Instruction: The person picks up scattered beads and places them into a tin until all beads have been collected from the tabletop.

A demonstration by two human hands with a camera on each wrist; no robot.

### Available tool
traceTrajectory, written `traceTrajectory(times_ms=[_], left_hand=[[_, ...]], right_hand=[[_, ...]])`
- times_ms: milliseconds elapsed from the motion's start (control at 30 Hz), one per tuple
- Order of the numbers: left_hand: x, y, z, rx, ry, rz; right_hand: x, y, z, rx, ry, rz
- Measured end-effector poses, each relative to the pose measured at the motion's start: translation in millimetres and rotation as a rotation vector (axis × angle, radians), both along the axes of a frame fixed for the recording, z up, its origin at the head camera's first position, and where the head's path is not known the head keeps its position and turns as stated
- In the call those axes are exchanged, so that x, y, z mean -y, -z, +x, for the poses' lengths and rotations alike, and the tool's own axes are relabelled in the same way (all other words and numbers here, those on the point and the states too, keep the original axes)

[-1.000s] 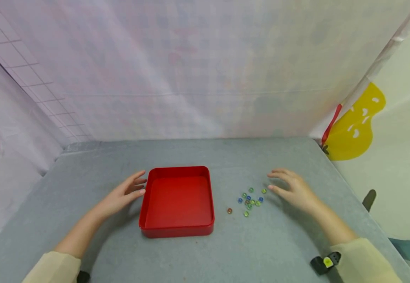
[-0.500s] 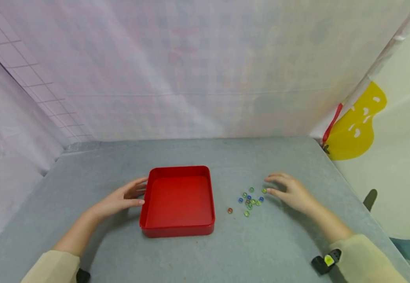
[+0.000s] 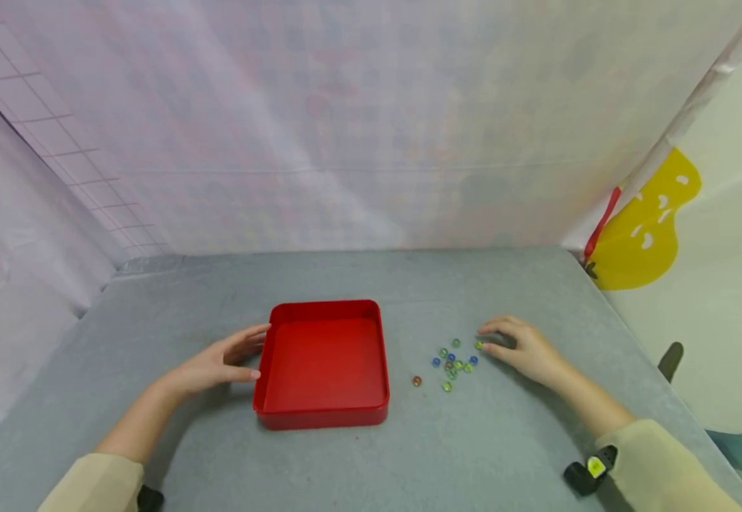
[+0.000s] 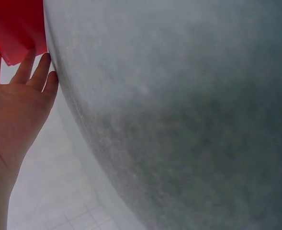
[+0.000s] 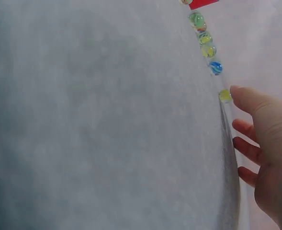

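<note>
A square red tray (image 3: 323, 363) with low walls and a bare floor sits on the table. My left hand (image 3: 207, 366) is at its left wall, the fingers spread and the fingertips right at the side; the left wrist view shows the fingers fairly straight against the red wall (image 4: 21, 28). To the tray's right lie several glass marbles (image 3: 458, 365) in green, blue, yellow and brown. Beside them is my right hand (image 3: 527, 352), fingers lightly bent. Its thumb tip is right at a yellow-green marble (image 5: 225, 96), the outermost of the group, with the other fingers apart from it.
A grey cloth (image 3: 345, 473) covers the table. White printed curtains (image 3: 371, 128) stand behind it and on both sides, with a yellow printed shape (image 3: 642, 235) on the right one. A black wrist device (image 3: 588, 475) sits by the right sleeve.
My left hand has moved in to the tray's left wall, its thumb lower along the side. My right hand has shifted slightly left and down to the nearest marble. Tray and marbles look unmoved.
</note>
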State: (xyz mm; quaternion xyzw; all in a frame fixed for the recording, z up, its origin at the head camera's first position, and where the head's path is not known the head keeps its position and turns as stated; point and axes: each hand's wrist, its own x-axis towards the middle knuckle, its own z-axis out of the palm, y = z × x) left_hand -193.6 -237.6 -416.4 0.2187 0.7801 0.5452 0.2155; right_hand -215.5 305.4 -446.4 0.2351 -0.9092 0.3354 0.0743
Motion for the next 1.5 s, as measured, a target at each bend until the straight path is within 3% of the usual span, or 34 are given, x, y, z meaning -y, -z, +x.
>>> traceTrajectory(times_ms=[467,800,1500], left_hand=[[-0.8,-2.6,0.3,0.017,0.006,-0.014],[-0.5,-0.4,-0.4,0.004,0.031,0.008],[1.2,3.0,-0.8,0.051,-0.002,-0.012]], right_hand=[[-1.3,5.3,-1.6,-0.072,-0.015,0.034],[1.0,5.3,-1.9,-0.045,0.024,0.078],[5.4,3.2,-2.4,-0.014,0.027,0.084]])
